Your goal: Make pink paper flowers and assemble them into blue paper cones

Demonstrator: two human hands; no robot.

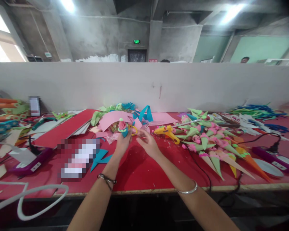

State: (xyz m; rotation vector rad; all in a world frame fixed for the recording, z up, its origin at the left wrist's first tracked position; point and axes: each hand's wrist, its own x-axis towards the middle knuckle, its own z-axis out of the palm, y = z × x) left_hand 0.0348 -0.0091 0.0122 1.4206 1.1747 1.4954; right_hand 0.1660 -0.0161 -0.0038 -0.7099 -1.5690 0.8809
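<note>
My left hand (122,142) is closed around a small craft piece (122,126), a pink foam rose on a blue wrap, held upright over the red table (139,170). My right hand (148,142) reaches in beside it, fingers curled and pinched toward the piece; whether it holds anything is hidden. Just right of my hands a yellow glue gun (167,132) lies on the table. Pink foam sheets (115,118) and blue ribbon strips (144,113) lie behind my hands.
A heap of finished cone-shaped foam flowers (214,144) covers the right side. Purple power strips (274,157) and cords lie right and left. Red sheets (65,128) and scraps sit left. A white partition wall (144,83) backs the table. A blue foam cutout (101,157) lies near my left wrist.
</note>
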